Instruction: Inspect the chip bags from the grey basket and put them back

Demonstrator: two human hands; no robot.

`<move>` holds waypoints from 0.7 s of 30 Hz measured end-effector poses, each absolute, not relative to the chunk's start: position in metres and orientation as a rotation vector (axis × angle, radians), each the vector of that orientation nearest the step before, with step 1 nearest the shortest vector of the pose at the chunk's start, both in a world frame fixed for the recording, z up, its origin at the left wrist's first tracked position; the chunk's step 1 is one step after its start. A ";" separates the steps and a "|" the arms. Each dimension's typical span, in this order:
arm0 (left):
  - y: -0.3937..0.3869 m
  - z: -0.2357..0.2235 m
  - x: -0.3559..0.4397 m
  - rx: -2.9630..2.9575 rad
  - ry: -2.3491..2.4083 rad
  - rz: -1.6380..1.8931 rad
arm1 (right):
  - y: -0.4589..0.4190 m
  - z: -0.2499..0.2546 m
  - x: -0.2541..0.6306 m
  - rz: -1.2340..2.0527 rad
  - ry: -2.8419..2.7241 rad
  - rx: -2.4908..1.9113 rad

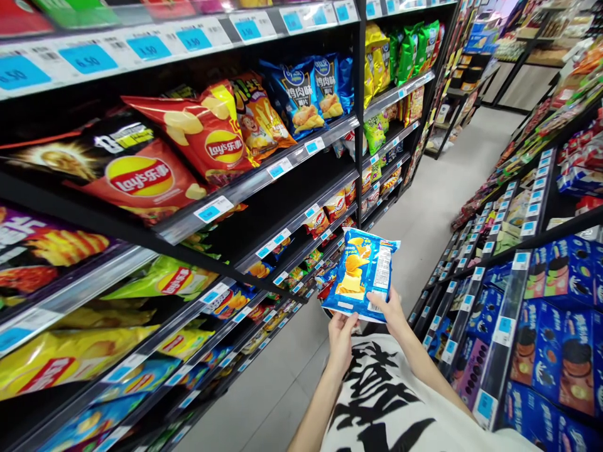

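Note:
A blue bag of chips (354, 270) is held up in front of my body, its printed back with a white label panel facing me. My left hand (342, 333) pinches the bag's bottom edge, thumb on the near side. At the lower right corner, my right hand (390, 312) grips the bag, with its thumb lying across the front. The fingers behind the bag are hidden. Left of the bag, small packs of snacks (325, 220) stand on a lower shelf, apart from my hands.
Tall snack shelves (264, 169) run along the left, holding red Lay's bags (141, 179) and blue chip bags (301, 94). On the right, another shelf carries blue boxes (551, 339). A grey floor aisle (438, 176) stretches ahead between them.

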State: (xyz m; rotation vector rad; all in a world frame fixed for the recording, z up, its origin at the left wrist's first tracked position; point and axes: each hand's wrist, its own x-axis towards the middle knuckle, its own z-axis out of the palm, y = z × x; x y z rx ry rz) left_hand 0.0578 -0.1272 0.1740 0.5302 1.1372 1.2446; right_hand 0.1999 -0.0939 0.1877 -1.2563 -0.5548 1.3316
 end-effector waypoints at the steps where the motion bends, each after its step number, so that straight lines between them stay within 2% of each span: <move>1: -0.127 0.174 0.055 0.623 1.184 1.226 | -0.094 0.187 0.201 1.331 -0.550 -1.262; 5: -0.129 0.173 0.044 0.851 1.318 1.187 | -0.093 0.189 0.203 1.340 -0.572 -1.255; 15: -0.138 0.170 0.042 0.908 1.248 1.078 | -0.095 0.196 0.210 1.327 -0.718 -1.197; 21: -0.142 0.156 0.043 0.936 1.306 1.134 | -0.097 0.194 0.207 1.369 -0.744 -1.179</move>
